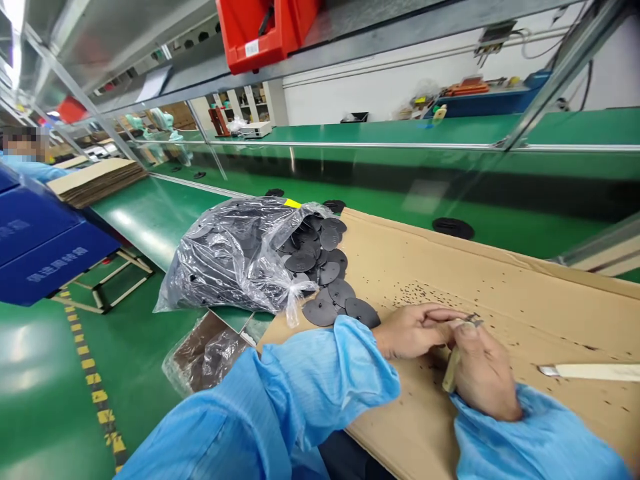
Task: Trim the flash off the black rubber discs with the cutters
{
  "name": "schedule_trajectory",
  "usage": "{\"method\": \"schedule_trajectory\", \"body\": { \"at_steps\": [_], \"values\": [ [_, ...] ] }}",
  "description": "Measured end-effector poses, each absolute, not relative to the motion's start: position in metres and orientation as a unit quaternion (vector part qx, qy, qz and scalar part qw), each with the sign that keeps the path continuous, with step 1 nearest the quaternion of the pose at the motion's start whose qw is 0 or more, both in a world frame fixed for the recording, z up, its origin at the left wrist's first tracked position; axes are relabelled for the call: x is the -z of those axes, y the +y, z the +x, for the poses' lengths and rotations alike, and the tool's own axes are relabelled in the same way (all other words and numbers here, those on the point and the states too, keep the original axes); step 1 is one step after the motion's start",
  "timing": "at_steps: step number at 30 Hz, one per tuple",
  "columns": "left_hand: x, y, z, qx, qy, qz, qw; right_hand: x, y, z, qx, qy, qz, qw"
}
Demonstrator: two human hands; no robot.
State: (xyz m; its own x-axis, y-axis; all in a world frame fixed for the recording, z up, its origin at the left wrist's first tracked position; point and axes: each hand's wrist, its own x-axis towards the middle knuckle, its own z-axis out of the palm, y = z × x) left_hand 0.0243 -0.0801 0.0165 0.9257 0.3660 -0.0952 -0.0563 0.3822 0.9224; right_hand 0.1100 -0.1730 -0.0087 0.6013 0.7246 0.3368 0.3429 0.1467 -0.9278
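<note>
My left hand and my right hand meet over the cardboard sheet. The left fingers are pinched at a small dark part, which shows at the fingertips of both hands. My right hand is closed around a pale handle that sticks out below its fingers; the tool's other end is hidden. Small black scraps lie scattered behind the hands. Left of them, black discs spill from the mouth of a clear plastic bag full of dark parts.
A pale strip-like tool lies at the right. More black discs rest on the green conveyor behind the cardboard. A red bin hangs overhead. Blue crates stand at the left, near a person.
</note>
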Motion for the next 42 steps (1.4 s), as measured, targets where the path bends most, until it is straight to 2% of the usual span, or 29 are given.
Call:
{"method": "schedule_trajectory", "body": {
  "at_steps": [9, 28, 42],
  "values": [
    [-0.024, -0.081, 0.019, -0.167, 0.114, 0.579, 0.790, -0.011, -0.171, 0.098, -0.145, -0.446, -0.605, 0.644],
    [-0.032, -0.083, 0.017, -0.187, 0.099, 0.664, 0.717, -0.021, -0.174, 0.093, -0.167, -0.459, -0.590, 0.643],
    [-0.025, -0.082, 0.016, -0.182, 0.104, 0.659, 0.723, -0.021, -0.173, 0.093, -0.155, -0.458, -0.588, 0.648]
  ]
}}
